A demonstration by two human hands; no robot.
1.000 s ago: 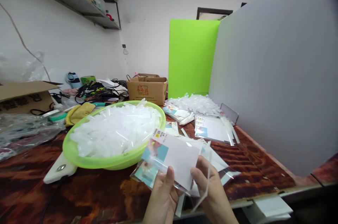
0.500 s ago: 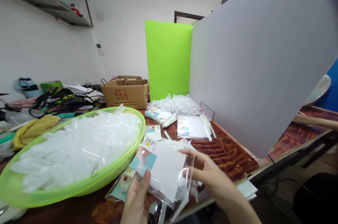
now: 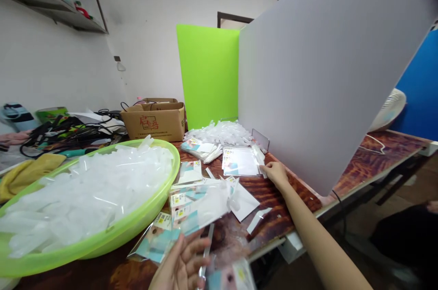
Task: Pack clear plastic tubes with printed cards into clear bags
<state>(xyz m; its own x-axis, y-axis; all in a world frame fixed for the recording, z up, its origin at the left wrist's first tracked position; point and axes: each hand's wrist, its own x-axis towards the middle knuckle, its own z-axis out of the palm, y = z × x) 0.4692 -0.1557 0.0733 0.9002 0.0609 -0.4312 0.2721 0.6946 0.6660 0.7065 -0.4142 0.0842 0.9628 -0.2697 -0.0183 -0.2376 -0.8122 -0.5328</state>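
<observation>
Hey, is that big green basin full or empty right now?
Full: the green basin holds translucent white pieces heaped up, some rising above its far rim.

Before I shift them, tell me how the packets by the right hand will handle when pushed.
The packets will probably slide rather than roll, since they lie flat. Their clear film looks smooth, so they may slip over one another where they overlap. The white strips along one edge look thin and are likely floppy.
</observation>
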